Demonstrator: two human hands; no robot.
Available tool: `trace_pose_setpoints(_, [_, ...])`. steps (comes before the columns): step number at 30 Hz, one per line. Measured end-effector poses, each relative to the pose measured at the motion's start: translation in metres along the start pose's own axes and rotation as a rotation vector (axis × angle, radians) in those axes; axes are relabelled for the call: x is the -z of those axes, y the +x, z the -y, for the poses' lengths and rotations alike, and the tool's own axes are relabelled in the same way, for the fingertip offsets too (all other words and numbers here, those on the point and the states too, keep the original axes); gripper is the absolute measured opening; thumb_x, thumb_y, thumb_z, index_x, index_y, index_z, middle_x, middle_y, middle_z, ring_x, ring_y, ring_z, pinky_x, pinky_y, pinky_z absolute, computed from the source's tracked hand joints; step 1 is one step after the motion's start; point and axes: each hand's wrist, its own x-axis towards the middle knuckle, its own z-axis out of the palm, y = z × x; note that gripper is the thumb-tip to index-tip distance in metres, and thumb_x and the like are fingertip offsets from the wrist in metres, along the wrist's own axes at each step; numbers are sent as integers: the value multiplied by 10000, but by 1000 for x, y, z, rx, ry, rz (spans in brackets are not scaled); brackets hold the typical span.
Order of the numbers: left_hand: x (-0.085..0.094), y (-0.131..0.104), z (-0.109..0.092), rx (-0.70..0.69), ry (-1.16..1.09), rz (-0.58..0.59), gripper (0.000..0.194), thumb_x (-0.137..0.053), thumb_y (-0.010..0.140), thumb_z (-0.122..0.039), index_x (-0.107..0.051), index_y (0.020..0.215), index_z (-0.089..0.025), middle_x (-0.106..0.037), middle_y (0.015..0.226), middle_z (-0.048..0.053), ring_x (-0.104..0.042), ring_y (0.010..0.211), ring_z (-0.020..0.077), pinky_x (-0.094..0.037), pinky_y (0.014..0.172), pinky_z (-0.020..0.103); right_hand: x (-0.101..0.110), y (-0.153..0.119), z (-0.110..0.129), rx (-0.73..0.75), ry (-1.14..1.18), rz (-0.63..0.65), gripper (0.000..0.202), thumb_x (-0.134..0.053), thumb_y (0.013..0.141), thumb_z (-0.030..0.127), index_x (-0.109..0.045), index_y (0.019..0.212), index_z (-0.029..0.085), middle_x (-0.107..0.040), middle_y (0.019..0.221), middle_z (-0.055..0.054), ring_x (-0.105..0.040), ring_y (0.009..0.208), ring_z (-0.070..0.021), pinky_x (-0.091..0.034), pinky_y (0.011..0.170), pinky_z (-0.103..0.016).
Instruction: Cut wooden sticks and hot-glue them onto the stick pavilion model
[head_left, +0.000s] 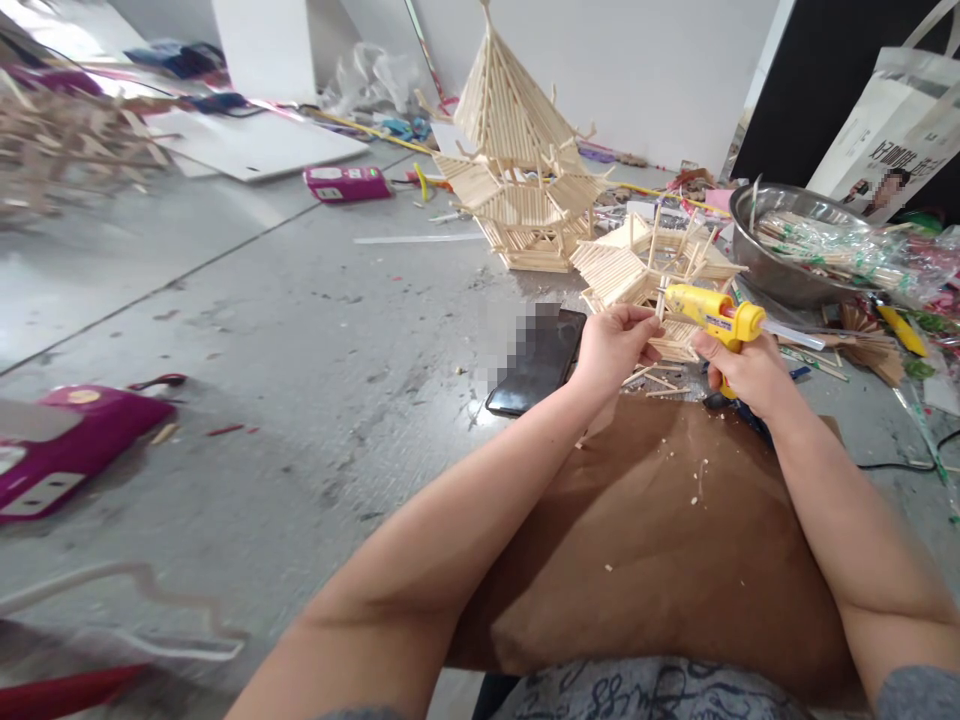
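Note:
My right hand (746,372) grips a yellow hot glue gun (712,315), its nozzle pointing left. My left hand (613,345) pinches a thin wooden stick (660,300) right at the nozzle. Just behind both hands sits a small roof section (622,268) built of wooden sticks. Further back stands a tall stick-built pagoda model (517,170). A brown board (660,540) lies across my lap under my forearms, with loose sticks (660,382) near its far edge.
A black phone (544,362) lies on the grey floor left of my hands. A steel bowl (780,268) of packed sticks sits at the right. Magenta boxes (67,445) (346,183), a white panel (255,145) and another stick model (67,140) lie to the left.

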Motion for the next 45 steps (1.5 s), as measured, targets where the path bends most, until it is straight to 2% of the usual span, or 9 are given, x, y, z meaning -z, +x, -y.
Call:
trace_pose_setpoints(18, [2, 3, -2, 26, 0, 15, 36, -581, 726, -124, -601, 752, -110, -611, 581, -3, -550, 425, 48, -454, 472, 190, 2, -4, 13, -38, -70, 2, 415, -531, 727, 557, -489, 488, 220, -496, 383, 16, -482, 402, -139, -407, 517, -325])
trace_pose_setpoints(24, [6, 2, -2, -10, 68, 40, 54, -574, 744, -173, -592, 721, -127, -597, 567, -6, -494, 380, 35, -382, 424, 181, 4, -3, 9, -19, 67, 0, 362, -560, 699, 567, -542, 659, 207, -495, 427, 38, -477, 392, -122, -395, 455, -287])
trace_pose_setpoints(29, [25, -1, -14, -83, 485, 117, 199, -590, 719, -228, -567, 535, -154, -523, 452, -15, -385, 355, 36, -281, 406, 183, 16, -4, 12, 18, 278, -60, 391, -579, 677, 579, -554, 740, 194, -521, 546, 20, -450, 388, -88, -370, 396, -264])
trace_pose_setpoints(31, [32, -2, -17, -167, 700, 116, 165, -652, 623, -158, -563, 484, -165, -501, 450, -6, -463, 461, 74, -299, 457, 182, 23, -6, 16, 28, 341, -75, 394, -605, 658, 572, -544, 758, 196, -523, 571, 18, -442, 378, -78, -359, 378, -258])
trace_pose_setpoints(33, [36, -3, -18, -165, 921, 116, 155, -667, 564, -117, -556, 469, -171, -515, 487, 17, -550, 610, 139, -351, 535, 195, 30, -9, 20, 27, 375, -92, 403, -634, 634, 563, -525, 772, 200, -536, 616, 15, -449, 375, -72, -347, 358, -248])
trace_pose_setpoints(36, [35, -4, -14, -56, 1339, 244, 12, -621, 614, -165, -615, 617, -175, -625, 692, 72, -602, 809, 236, -430, 679, 288, 37, -14, 23, 34, 402, -105, 404, -653, 627, 547, -504, 765, 198, -545, 662, 12, -457, 368, -63, -327, 334, -231])
trace_pose_setpoints(38, [33, -5, -11, -18, 1559, 355, 140, -550, 683, -210, -637, 787, -175, -656, 866, 115, -607, 887, 277, -453, 728, 360, 41, -15, 23, 52, 420, -104, 388, -658, 635, 529, -506, 763, 195, -547, 666, 9, -458, 366, -61, -321, 325, -227])
trace_pose_setpoints(41, [32, -5, -8, -32, 1677, 429, 263, -464, 730, -206, -617, 939, -162, -651, 970, 152, -604, 946, 301, -471, 747, 401, 43, -17, 24, 59, 447, -98, 361, -668, 644, 497, -513, 774, 199, -549, 673, 13, -463, 366, -62, -334, 329, -232])
trace_pose_setpoints(45, [32, -5, -5, -49, 1698, 426, 297, -418, 745, -165, -615, 968, -161, -655, 982, 150, -604, 967, 298, -483, 752, 407, 44, -17, 24, 76, 445, -86, 328, -673, 655, 468, -504, 778, 215, -529, 635, 36, -455, 366, -64, -365, 359, -246])
